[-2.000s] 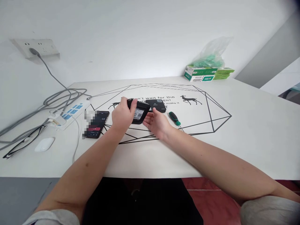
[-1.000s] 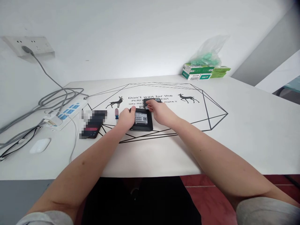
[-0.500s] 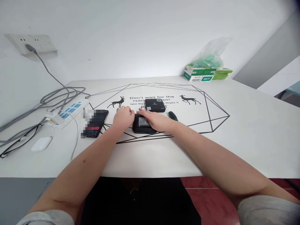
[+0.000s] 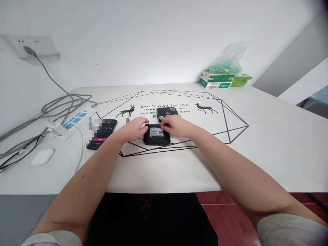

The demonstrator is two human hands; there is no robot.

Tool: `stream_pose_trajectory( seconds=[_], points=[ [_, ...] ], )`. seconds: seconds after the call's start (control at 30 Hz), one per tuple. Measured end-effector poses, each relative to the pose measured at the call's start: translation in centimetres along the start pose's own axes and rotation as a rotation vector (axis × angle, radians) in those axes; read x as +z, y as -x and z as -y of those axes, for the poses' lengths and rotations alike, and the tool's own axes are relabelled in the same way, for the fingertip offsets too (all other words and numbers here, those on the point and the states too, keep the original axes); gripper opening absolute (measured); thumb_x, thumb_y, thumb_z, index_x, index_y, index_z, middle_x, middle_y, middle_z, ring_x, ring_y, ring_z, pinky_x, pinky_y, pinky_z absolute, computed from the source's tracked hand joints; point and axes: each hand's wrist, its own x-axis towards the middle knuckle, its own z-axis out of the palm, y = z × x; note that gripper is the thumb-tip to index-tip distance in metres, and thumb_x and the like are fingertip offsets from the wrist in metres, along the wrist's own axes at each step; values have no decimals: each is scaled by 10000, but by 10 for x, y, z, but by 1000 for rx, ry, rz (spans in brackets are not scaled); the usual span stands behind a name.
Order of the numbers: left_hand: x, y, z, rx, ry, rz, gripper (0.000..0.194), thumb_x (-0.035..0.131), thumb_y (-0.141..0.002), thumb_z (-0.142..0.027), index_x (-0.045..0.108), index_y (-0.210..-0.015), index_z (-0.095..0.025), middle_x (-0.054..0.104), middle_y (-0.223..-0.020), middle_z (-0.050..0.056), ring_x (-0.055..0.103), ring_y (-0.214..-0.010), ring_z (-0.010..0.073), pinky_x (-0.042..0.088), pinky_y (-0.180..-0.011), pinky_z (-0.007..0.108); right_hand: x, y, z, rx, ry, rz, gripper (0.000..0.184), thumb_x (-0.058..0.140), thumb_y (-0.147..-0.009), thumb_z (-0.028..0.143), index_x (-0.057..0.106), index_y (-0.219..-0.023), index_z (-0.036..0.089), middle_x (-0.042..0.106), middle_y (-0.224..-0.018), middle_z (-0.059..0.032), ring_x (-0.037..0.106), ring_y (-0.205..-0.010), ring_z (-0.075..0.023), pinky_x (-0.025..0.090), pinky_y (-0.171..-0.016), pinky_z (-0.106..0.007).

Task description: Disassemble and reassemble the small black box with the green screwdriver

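A black square case (image 4: 156, 140) with a white printed label (image 4: 156, 132) lies flat on the table before me. At its upper left corner is my left hand (image 4: 133, 129), thumb and forefinger apart, the fingertips at the case's edge. My right hand (image 4: 178, 125) has its fingers curled and pinched together over the case's upper right part; what lies between the fingertips is hidden. Just behind stands a second black box (image 4: 167, 112), partly covered by my right hand. A small purplish handle (image 4: 127, 120) pokes out beyond my left hand.
To the left lie a phone (image 4: 102, 133), a white power strip (image 4: 74, 123) with grey cables (image 4: 61, 106), a white earphone case (image 4: 43, 157) and glasses (image 4: 19, 153). Green and white boxes (image 4: 217, 78) with a plastic bag (image 4: 229, 61) on top stand at the back right.
My right hand has drawn back from lying across the case to its upper right edge, uncovering the label. My left fingers have spread. The green-and-black object on the right is now hidden.
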Motion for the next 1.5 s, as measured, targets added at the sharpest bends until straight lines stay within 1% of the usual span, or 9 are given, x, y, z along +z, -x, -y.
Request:
stream_pose_trajectory(
  seconds=[0.4,0.77,0.9,1.0,1.1,1.2,1.3,1.4,1.5],
  points=[
    [2,-1,-2,-2,-81,29,486,441,-1043,-387,649,-1453,-228,674,-1532,140,643,-1387,339,487,-1171,495,-1,-3,-3,256,-69,-4,179,705,-938,168,709,-769,227,758,-848,-54,645,-811,-218,439,-748,-336],
    [-3,0,-4,-15,-115,89,532,402,-1062,-423,603,-1507,-213,637,-1579,123,603,-1436,331,465,-1209,475,-6,1,-15,31,-14,111,192,578,-926,69,698,-870,208,771,-955,-56,650,-872,-199,473,-808,-312],
    [-9,3,-4,-24,-88,118,634,403,-1062,-546,563,-1569,-200,584,-1643,134,539,-1509,346,412,-1264,504,-14,2,-14,26,-5,133,182,571,-933,103,710,-903,215,782,-994,-62,673,-909,-209,497,-835,-325],
    [-16,7,-6,-36,-61,205,895,574,-944,-746,467,-1668,-231,500,-1721,130,426,-1599,388,369,-1303,531,-26,6,-12,190,138,52,184,545,-965,158,715,-959,227,788,-986,-73,684,-897,-234,495,-803,-348],
    [-21,10,-9,-56,-64,303,1185,780,-750,-766,366,-1737,-257,445,-1758,128,343,-1642,435,306,-1344,572,-38,13,-15,494,342,68,177,591,-994,321,730,-1041,221,791,-1083,-143,719,-946,-310,514,-764,-396],
    [-21,10,-11,-74,-63,314,1218,815,-710,-731,367,-1739,-259,455,-1741,134,367,-1622,452,326,-1334,588,-46,21,-23,676,388,232,356,744,-910,447,719,-1163,198,782,-1156,-193,743,-936,-354,547,-737,-432],
    [-16,9,-10,-62,-46,290,1209,802,-716,-750,373,-1733,-258,469,-1719,145,401,-1595,454,406,-1284,584,-50,25,-29,660,371,287,467,789,-852,322,671,-1287,201,768,-1222,-191,747,-952,-340,555,-740,-421],
    [-7,6,-11,10,-53,261,1184,760,-742,-800,385,-1723,-253,493,-1692,157,375,-1606,453,385,-1294,601,-51,24,-28,521,205,148,514,749,-842,242,633,-1342,227,779,-1077,-116,734,-906,-294,565,-776,-411],
    [2,2,-13,70,-50,258,1157,715,-771,-823,390,-1717,-240,474,-1709,157,348,-1621,429,382,-1304,565,-46,20,-19,277,-118,-265,507,696,-868,258,608,-1366,274,736,-971,-38,727,-893,-252,606,-851,-423]
  ],
)
